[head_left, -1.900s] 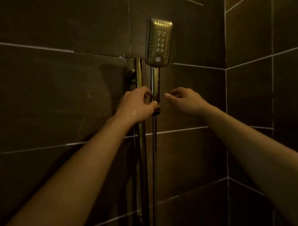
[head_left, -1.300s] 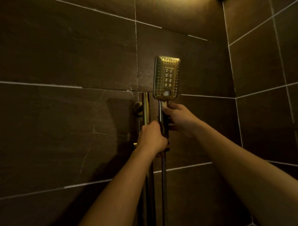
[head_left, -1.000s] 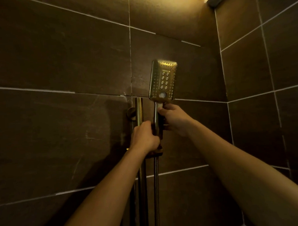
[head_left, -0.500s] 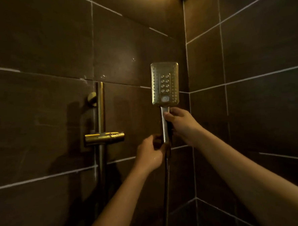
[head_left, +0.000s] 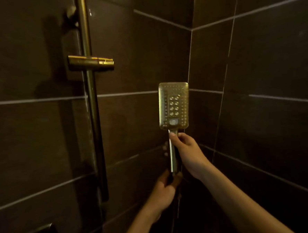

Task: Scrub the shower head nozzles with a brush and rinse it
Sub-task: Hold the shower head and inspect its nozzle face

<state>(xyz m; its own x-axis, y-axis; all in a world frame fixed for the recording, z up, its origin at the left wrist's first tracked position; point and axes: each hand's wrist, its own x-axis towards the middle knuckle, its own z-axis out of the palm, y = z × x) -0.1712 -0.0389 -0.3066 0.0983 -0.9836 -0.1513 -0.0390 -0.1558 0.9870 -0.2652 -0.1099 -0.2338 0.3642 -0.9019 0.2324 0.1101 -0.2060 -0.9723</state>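
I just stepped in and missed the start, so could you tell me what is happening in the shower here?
A person is holding a gold handheld shower head in front of the dark tiled wall. The right hand grips the handle just below the head, and the left hand holds it lower, about where the hose joins. The nozzle face points toward the camera. The bracket on the slide rail is empty. No brush is in view, and no water is running.
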